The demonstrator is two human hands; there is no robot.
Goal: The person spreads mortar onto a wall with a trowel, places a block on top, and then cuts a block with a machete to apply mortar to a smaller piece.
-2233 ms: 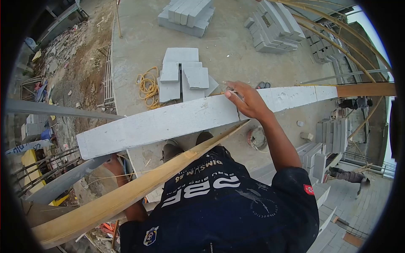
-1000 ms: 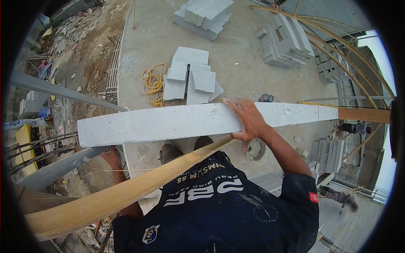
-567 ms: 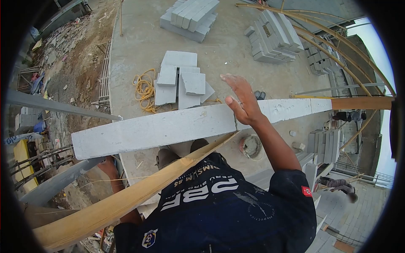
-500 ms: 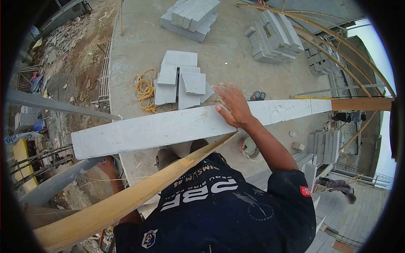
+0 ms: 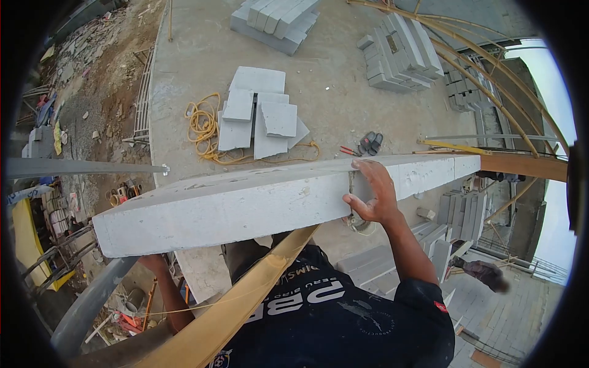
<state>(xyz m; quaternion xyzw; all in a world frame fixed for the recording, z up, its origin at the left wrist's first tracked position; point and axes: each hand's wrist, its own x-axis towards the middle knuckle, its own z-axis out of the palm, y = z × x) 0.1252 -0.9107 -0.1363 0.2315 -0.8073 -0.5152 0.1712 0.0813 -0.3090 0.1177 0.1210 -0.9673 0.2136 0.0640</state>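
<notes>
Block (image 5: pixel 208 214) at row's end, shirt (image 5: pixel 392 346) in print

The pale block forms the left end of a row across the person's front, a narrow joint (image 5: pixel 351 183) parting it from the next. At that joint is the right hand (image 5: pixel 377 191) — thumb and fingers spread apart, fingertips near the top edge; whether they press on the face, I cannot tell. The left hand (image 5: pixel 153 262) is partly hidden under the block's outer end, near a grey pipe (image 5: pixel 95 300), so its state cannot be told.

On the dark shirt, gold letters show "DIMSU" and white ones "PERU" — a tan pole (image 5: pixel 245 300) covers part of the printing. A red sleeve patch (image 5: pixel 440 306) is too small to read. Beyond the row lie yellow rope (image 5: pixel 202 122) and grey sandals (image 5: pixel 370 143).
</notes>
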